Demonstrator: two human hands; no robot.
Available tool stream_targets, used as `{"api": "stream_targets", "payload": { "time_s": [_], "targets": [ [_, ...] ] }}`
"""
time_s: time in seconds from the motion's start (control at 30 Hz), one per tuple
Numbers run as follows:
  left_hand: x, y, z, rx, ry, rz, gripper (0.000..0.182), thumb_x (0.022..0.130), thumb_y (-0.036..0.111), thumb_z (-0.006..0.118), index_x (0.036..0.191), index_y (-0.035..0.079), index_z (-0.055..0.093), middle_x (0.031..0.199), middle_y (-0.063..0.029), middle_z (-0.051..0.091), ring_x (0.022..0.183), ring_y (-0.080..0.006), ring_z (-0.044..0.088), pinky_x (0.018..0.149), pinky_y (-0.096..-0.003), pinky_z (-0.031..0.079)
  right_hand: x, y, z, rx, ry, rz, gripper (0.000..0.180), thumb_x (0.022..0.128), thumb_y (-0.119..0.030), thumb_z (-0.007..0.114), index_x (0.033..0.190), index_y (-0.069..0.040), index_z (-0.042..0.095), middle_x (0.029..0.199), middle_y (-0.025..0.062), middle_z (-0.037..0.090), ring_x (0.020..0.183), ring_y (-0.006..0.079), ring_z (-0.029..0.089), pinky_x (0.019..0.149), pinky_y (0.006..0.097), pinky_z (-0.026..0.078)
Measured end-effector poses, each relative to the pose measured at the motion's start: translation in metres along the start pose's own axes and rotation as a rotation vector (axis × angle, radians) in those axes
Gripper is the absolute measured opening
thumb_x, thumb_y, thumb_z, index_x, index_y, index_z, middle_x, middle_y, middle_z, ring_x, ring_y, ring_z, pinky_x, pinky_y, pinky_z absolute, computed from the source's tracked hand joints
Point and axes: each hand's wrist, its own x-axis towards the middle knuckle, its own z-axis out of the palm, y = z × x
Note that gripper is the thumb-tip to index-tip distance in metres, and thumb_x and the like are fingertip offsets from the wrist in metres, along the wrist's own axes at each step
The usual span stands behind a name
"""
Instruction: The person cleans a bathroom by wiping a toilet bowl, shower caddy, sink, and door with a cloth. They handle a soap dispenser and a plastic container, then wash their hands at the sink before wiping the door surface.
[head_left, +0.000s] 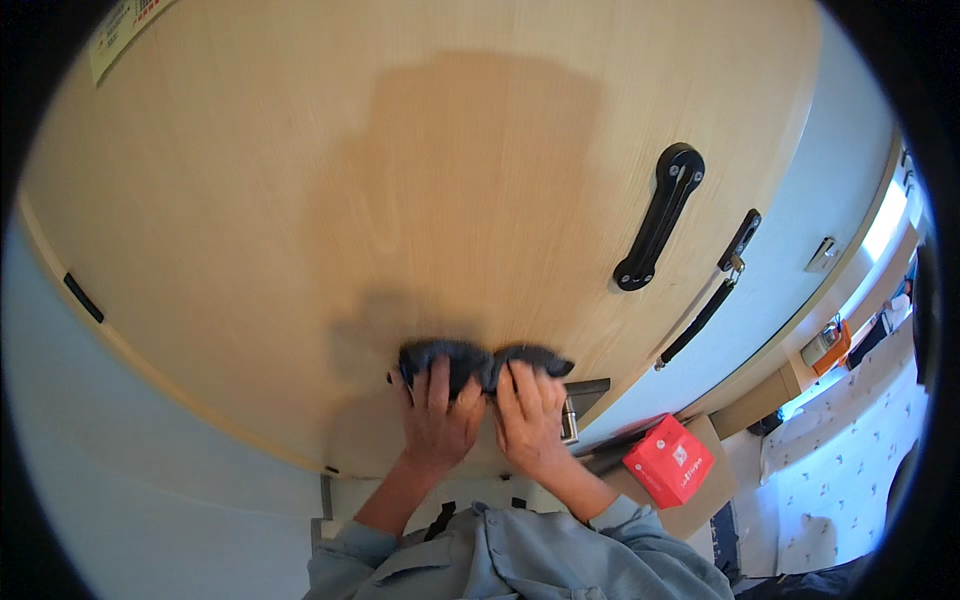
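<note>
A black cloth (448, 358), bunched up, lies against the light wooden door (480, 187). The fingers of my left hand (441, 424) are on its left part, pressing or gripping it. On the right part of the black material rest the fingers of my right hand (529, 416), close beside the left. Just right of that hand, a metal door handle (568, 420) is partly visible. Higher on the door is a black pull handle (660, 217). Motion blur and the fingers hide how firmly the cloth is held.
A black-sleeved chain latch (697, 322) hangs at the door's right edge. Lower right, a red box (669, 460) sits on cardboard (712, 487). A white patterned curtain (840, 457) and an orange container (832, 349) are farther right. Part of another person shows at the far right.
</note>
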Motion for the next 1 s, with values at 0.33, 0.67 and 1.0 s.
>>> {"api": "stream_targets", "payload": {
  "time_s": [0.33,0.67,1.0],
  "targets": [
    [0.045,-0.014,-0.008,0.022,0.228,0.002,0.032,0.089,0.029,0.065,0.119,0.019,0.065,0.146,-0.0242,0.04,0.126,-0.0473,0.043,0.106,-0.0739,0.021,0.064,-0.001,0.004,-0.128,0.216,-0.013,0.037,0.082,-0.017,0.063,0.118,-0.011,0.069,0.134,0.0061,0.057,0.123,0.0265,0.048,0.099,0.0423,0.034],
    [-0.007,-0.043,-0.021,-0.066,0.206,-0.05,0.036,0.098,0.036,0.054,0.126,0.014,0.055,0.148,-0.0301,0.035,0.133,-0.0539,0.036,0.108,-0.0741,0.017,0.053,-0.031,0.016,-0.031,0.049,-0.161,0.04,0.084,-0.022,0.058,0.12,-0.007,0.068,0.133,0.0035,0.058,0.117,0.0214,0.052,0.097,0.0361,0.035],
    [0.007,-0.091,-0.032,0.081,0.365,-0.179,0.052,0.101,0.041,0.047,0.144,0.012,0.042,0.153,-0.0328,0.025,0.14,-0.0552,0.027,0.11,-0.0705,0.02,0.105,-0.075,0.049,0.082,0.064,-0.356,0.051,0.076,-0.02,0.06,0.127,-0.011,0.065,0.135,0.0007,0.057,0.12,0.0192,0.053,0.097,0.0339,0.037]
  ]
}}
